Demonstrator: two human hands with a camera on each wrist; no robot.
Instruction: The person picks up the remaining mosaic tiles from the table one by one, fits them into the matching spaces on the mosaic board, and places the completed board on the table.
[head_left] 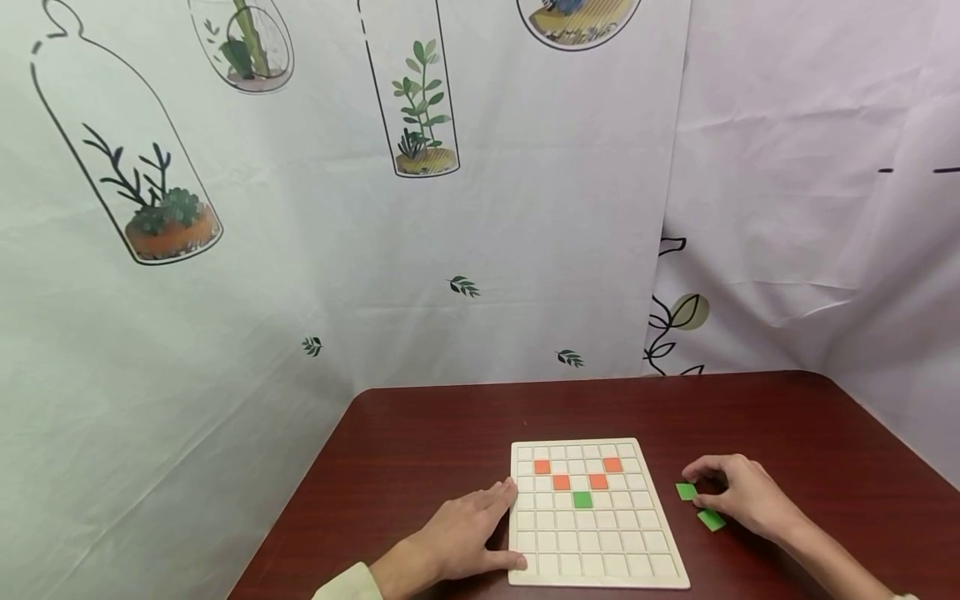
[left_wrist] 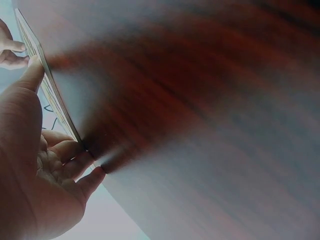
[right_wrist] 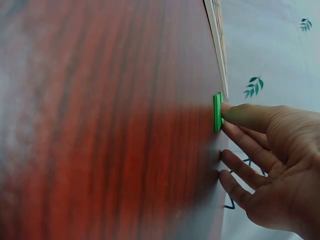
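Observation:
A cream board with a square grid lies flat on the table. Several orange tiles form a V on its upper half, with a green tile at the V's point. My left hand rests at the board's left edge, thumb and fingers spread and touching it. Right of the board, my right hand pinches a loose green tile at its edges between thumb and forefinger, down at the tabletop. Another green tile lies just below the thumb. Green tile edges show by the thumb in the right wrist view.
The dark red-brown table has rounded far corners. Behind it hangs a pale cloth printed with plants in glass jars and small leaves. Its folds come close to the table's far edge.

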